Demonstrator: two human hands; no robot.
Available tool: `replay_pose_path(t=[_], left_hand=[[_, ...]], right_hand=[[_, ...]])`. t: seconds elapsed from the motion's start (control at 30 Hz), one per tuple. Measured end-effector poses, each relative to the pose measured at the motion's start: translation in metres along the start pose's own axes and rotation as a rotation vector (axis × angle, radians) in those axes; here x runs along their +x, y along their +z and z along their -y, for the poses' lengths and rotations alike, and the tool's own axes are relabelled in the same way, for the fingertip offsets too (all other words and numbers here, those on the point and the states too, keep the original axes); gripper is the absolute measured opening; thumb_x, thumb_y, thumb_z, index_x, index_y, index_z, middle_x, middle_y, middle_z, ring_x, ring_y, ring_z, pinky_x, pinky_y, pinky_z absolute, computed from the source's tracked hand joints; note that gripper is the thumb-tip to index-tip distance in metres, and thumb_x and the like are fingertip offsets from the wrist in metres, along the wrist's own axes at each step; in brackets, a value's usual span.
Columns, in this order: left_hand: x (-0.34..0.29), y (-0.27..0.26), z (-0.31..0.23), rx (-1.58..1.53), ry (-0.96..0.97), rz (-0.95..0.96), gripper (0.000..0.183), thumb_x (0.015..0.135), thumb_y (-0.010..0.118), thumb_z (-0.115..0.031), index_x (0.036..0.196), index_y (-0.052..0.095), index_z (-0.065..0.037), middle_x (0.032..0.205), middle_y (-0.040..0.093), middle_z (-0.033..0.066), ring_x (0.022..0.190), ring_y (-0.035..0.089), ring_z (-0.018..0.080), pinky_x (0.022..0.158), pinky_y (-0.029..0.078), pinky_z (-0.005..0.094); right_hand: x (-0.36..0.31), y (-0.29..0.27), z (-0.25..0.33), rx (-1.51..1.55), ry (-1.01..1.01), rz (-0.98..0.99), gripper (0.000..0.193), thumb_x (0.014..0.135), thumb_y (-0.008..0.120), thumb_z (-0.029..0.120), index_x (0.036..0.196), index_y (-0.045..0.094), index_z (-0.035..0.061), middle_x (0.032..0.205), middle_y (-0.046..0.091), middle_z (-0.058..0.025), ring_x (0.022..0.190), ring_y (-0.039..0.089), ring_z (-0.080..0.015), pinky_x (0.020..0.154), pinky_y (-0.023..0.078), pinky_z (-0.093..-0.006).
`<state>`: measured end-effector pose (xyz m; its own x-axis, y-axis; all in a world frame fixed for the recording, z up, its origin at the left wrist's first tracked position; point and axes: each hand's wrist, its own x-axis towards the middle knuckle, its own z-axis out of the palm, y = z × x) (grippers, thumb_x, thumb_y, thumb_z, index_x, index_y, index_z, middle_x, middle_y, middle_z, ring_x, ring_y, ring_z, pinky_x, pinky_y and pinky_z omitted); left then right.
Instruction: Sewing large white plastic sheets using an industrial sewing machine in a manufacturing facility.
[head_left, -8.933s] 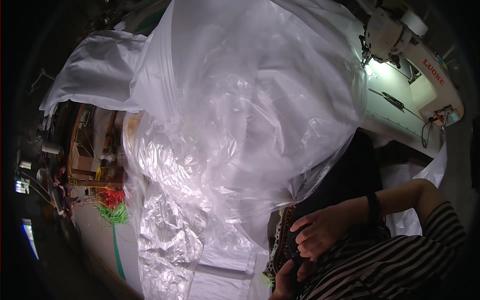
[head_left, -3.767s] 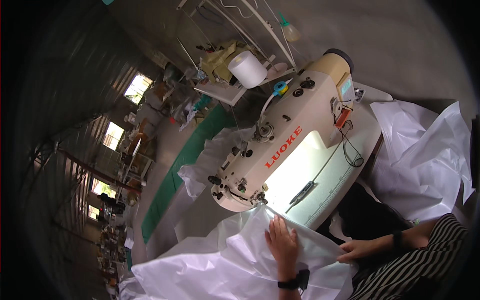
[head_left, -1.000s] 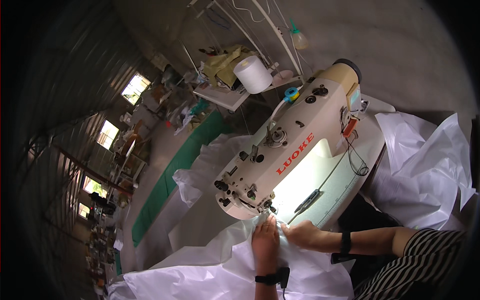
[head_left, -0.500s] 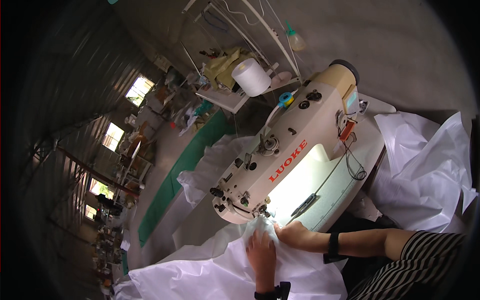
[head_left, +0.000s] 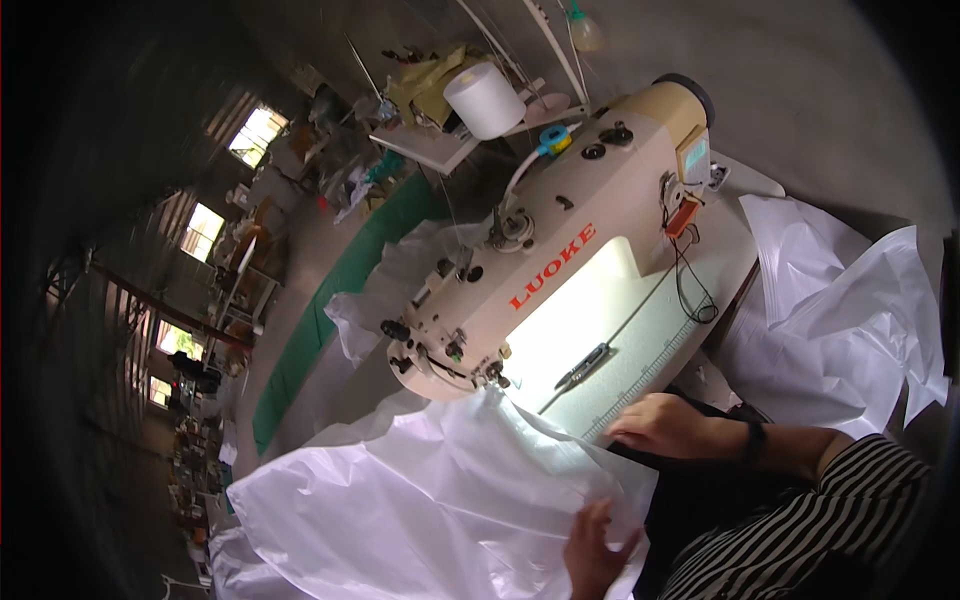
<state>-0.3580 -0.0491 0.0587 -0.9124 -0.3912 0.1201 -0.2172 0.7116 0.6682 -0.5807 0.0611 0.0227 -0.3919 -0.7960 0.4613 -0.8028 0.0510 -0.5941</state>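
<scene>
Left grip (head_left: pixel 596 548) has drawn back, spread over white sheet (head_left: pixel 400 490) (right grip (head_left: pixel 668 426) near its edge, hold unclear).

Red block capitals (head_left: pixel 553 267), forming a single word, are running along the arm of the industrial sewing machine (head_left: pixel 620 190) and are standing out clearly. A ruler scale (head_left: pixel 638 388) is lining the near edge of the machine bed (head_left: pixel 655 345); graduations are showing, figures are blurring. A pale blue display panel (head_left: pixel 696 155) is facing outward, any characters on it probably being too small to read.
</scene>
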Motion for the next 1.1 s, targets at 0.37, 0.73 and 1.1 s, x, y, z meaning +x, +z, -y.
replay_pose_path(t=[0.37,0.73,1.1], left_hand=[[-0.136,0.075,0.038,0.238,-0.485,-0.055,0.037,0.093,0.063,-0.025,0.117,0.06,0.002,0.109,0.063,0.0252,0.101,0.059,0.043,0.088,0.047,0.0483],[-0.153,-0.03,0.041,-0.016,-0.792,-0.552,0.043,0.095,0.062,-0.007,0.13,0.046,0.012,0.128,0.054,0.0225,0.108,0.058,0.026,0.098,0.053,0.0343],[-0.19,-0.021,0.009,0.13,-0.526,0.278,0.031,0.094,0.064,-0.027,0.1,0.063,0.003,0.072,0.064,0.0233,0.06,0.062,0.0375,0.053,0.05,0.0426]], right_hand=[[0.06,-0.095,0.022,0.091,-0.26,0.15,0.017,0.095,0.06,0.021,0.101,0.069,0.0084,0.088,0.07,-0.0085,0.074,0.067,-0.0246,0.069,0.053,-0.0345],[-0.049,0.029,0.03,0.659,0.289,0.721,0.059,0.097,0.058,0.043,0.129,0.054,-0.0067,0.116,0.067,-0.0219,0.096,0.07,-0.0285,0.086,0.054,-0.0336],[-0.098,0.037,0.091,0.784,-0.11,0.703,0.022,0.094,0.065,0.027,0.094,0.068,0.0049,0.082,0.067,-0.0131,0.078,0.067,-0.0295,0.067,0.053,-0.0374]])
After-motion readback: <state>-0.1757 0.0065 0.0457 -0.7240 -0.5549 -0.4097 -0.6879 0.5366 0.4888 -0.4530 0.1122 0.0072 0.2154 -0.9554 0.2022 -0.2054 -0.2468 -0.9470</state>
